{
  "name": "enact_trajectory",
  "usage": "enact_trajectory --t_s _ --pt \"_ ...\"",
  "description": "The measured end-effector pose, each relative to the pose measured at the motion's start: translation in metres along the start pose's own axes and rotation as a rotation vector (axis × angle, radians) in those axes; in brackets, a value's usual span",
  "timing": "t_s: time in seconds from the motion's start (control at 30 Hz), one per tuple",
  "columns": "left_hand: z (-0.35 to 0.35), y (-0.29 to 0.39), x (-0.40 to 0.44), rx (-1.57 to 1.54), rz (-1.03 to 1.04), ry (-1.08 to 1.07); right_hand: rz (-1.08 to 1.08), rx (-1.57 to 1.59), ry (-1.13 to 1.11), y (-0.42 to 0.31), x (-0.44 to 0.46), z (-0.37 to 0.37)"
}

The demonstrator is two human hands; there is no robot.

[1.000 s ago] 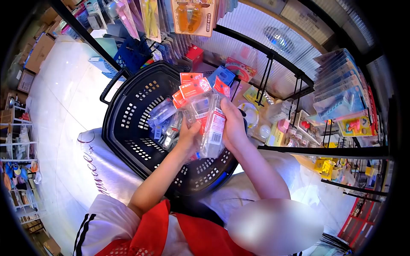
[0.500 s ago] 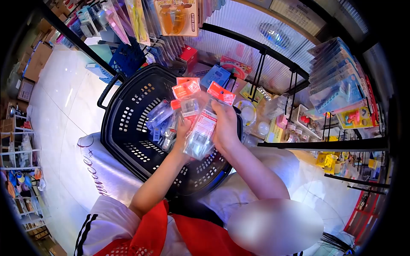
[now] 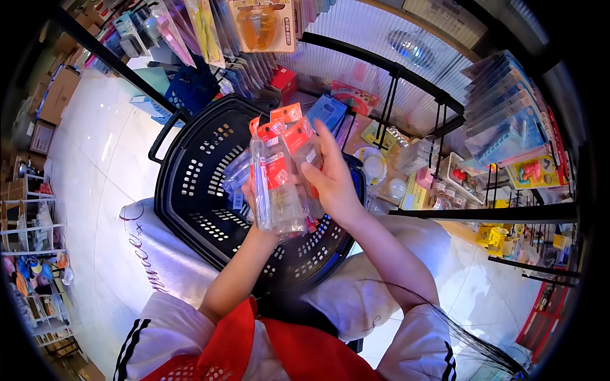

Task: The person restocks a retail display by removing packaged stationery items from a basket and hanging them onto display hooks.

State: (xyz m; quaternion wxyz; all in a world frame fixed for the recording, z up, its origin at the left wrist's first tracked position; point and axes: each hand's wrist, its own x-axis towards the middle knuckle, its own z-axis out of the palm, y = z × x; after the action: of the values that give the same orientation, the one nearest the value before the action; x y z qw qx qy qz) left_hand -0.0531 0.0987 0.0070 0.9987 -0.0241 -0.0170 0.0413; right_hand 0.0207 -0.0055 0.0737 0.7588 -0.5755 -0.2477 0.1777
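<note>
Several clear plastic packets with red-orange header cards are gathered in a stack over the basket; their contents are hard to make out. My left hand, mostly hidden behind the stack, is closed around it from the left and below. On the right side, my right hand grips the packets' edge, thumb on the front and a finger reaching up along the side. Beneath both hands a black plastic basket with perforated walls rests between my knees. Other clear and bluish packets lie inside it, partly covered by the stack.
Carded goods hang from hooks at the right, above a black shelf bar. Blister packs hang ahead. Small boxes and jars stand on the low shelf beyond the basket. White tiled floor stretches left, past which are shelves.
The packets, previously fanned apart between both hands, are now drawn together into one stack and held more upright. My right hand has turned, its fingers now along the stack's right edge.
</note>
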Motion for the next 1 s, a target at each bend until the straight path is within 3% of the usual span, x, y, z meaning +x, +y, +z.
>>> enact_trajectory --t_s 0.23,0.33,0.4,0.47,0.57,0.67,0.77,0.8,0.9,1.0 --pt "0.012 -0.002 0.005 -0.232 -0.107 -0.203 0.171 0.244 0.106 -0.008 0.002 -0.012" --pt "0.02 -0.006 0.001 -0.138 -0.083 -0.105 0.24 0.128 0.136 -0.032 -0.002 -0.032" --pt "0.035 -0.004 0.0 -0.081 -0.092 -0.033 0.383 -0.185 -0.189 -0.049 -0.008 -0.061" --pt "0.021 0.002 0.001 -0.159 -0.141 -0.133 0.482 -0.411 -0.407 -0.049 -0.021 -0.094" --pt "0.01 0.005 0.006 -0.132 -0.115 -0.109 0.431 -0.682 -0.077 -0.005 -0.046 -0.139" --pt "-0.002 0.005 0.011 -0.052 -0.135 -0.111 0.354 -1.109 0.39 0.033 -0.045 -0.155" --pt "-0.001 -0.001 0.016 0.024 -0.131 0.019 0.067 -0.733 0.462 0.053 -0.031 -0.152" --pt "-0.005 0.0 0.017 0.055 -0.127 0.021 -0.045 -0.754 0.442 0.057 -0.022 -0.15" --pt "-0.01 0.0 0.018 0.089 -0.114 0.029 -0.098 -0.704 0.541 0.054 -0.004 -0.141" --pt "-0.016 -0.003 0.022 0.081 -0.109 -0.003 0.096 -0.563 0.628 0.055 0.01 -0.14"
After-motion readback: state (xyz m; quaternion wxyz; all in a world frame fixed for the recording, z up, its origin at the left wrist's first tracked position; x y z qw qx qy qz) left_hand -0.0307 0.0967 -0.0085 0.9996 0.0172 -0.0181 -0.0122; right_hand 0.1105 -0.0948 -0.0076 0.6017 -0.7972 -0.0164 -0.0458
